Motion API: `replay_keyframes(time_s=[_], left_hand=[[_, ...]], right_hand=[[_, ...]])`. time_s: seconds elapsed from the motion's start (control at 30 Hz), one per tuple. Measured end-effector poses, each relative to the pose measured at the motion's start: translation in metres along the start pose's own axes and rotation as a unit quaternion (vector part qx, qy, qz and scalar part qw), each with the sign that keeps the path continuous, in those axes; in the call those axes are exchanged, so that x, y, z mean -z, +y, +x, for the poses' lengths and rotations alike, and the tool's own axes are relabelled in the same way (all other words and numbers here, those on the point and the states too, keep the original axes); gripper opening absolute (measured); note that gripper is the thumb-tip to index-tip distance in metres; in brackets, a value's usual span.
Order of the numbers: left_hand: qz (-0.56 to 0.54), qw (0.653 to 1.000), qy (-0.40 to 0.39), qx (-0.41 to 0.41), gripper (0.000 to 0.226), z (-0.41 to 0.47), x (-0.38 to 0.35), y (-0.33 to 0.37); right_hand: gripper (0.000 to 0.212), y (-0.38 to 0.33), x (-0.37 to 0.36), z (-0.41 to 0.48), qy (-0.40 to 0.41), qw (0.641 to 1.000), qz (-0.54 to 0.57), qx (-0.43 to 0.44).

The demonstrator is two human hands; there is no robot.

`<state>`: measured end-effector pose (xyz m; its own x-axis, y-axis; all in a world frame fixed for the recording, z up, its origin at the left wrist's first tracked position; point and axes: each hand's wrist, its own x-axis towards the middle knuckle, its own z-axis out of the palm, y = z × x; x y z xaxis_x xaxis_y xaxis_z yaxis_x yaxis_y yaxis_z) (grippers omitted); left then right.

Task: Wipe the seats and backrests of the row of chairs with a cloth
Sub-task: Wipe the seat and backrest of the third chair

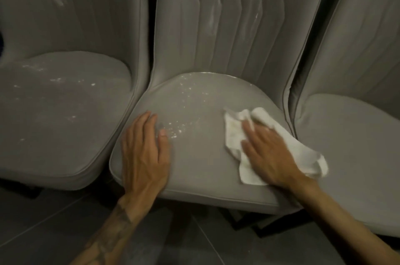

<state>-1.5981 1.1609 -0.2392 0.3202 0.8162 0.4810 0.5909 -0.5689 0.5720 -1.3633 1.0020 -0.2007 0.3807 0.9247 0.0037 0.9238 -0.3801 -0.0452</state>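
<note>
Three grey padded chairs stand side by side. The middle chair's seat [201,156] carries white specks across its left and rear part, and its ribbed backrest [227,26] shows pale smears. My right hand [268,154] lies flat with straight fingers on a crumpled white cloth [233,135], pressing it onto the right side of that seat. My left hand [145,152] rests flat on the seat's left front part, fingers straight, beside the specks.
The left chair's seat [60,113] has white specks and its backrest [71,5] a pale smear. The right chair's seat [355,145] looks plain. Dark tiled floor [54,221] and dark chair legs [244,219] lie below the seats.
</note>
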Motion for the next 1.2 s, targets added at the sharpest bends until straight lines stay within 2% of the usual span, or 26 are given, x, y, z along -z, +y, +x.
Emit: replay_keyframes(time_s=[0.07,0.1,0.23,0.3,0.37,0.4,0.5,0.57,0.6,0.67,0.77,0.87,0.93,1.03,1.1,1.13,1.2], left_hand=[[-0.055,0.998,-0.001,0.014,0.052,0.001,0.005,0.002],[-0.089,0.996,0.003,0.022,0.051,0.001,0.008,0.002],[-0.165,0.982,0.038,0.085,0.045,0.011,0.024,-0.009],[-0.168,0.978,0.047,0.112,0.044,0.014,0.031,-0.019],[-0.158,0.979,0.053,0.119,0.043,0.017,0.037,-0.029],[-0.155,0.979,0.051,0.124,0.041,0.017,0.038,-0.033],[-0.158,0.976,0.038,0.142,0.039,0.017,0.037,-0.039],[-0.158,0.976,0.037,0.147,0.038,0.013,0.036,-0.04],[-0.158,0.976,0.039,0.145,0.037,0.011,0.035,-0.041],[-0.158,0.977,0.044,0.139,0.033,0.009,0.035,-0.043],[-0.155,0.978,0.041,0.137,0.03,0.012,0.038,-0.046],[-0.154,0.977,0.034,0.147,0.028,0.016,0.039,-0.047],[-0.131,0.983,0.027,0.128,0.031,0.015,0.038,-0.047],[-0.091,0.99,-0.001,0.105,0.037,0.011,0.035,-0.047],[-0.071,0.992,-0.005,0.104,0.037,0.01,0.034,-0.045],[-0.063,0.993,-0.001,0.103,0.036,0.011,0.033,-0.043],[-0.06,0.993,0.003,0.102,0.036,0.013,0.033,-0.043]], right_hand=[[0.063,-0.011,0.0,-0.001,-0.023,0.997,0.012,-0.07],[0.062,-0.032,-0.004,-0.004,-0.025,0.997,0.026,-0.071],[0.066,-0.138,-0.021,0.004,-0.017,0.996,0.071,0.057],[0.063,-0.162,-0.022,0.012,-0.021,0.987,0.08,0.134],[0.06,-0.144,-0.016,0.016,-0.03,0.982,0.08,0.17],[0.061,-0.122,-0.015,0.013,-0.023,0.985,0.066,0.161],[0.073,-0.05,-0.01,0.002,0.007,1.0,0.003,0.027],[0.07,-0.041,-0.009,0.003,-0.019,0.998,0.013,-0.06],[0.066,-0.055,-0.011,0.009,-0.022,0.997,0.031,-0.073],[0.063,-0.104,-0.014,0.024,-0.014,0.998,0.049,-0.033],[0.062,-0.187,-0.025,0.041,-0.01,0.991,0.063,0.122],[0.06,-0.202,-0.021,0.045,-0.033,0.971,0.079,0.224],[0.058,-0.162,-0.017,0.047,-0.016,0.977,0.066,0.202],[0.058,-0.098,-0.011,0.052,-0.001,0.998,0.041,0.056],[0.061,-0.113,-0.012,0.055,-0.027,0.999,0.048,-0.001],[0.061,-0.136,-0.016,0.058,-0.023,0.999,0.046,0.019],[0.062,-0.184,-0.023,0.061,-0.018,0.991,0.058,0.122]])
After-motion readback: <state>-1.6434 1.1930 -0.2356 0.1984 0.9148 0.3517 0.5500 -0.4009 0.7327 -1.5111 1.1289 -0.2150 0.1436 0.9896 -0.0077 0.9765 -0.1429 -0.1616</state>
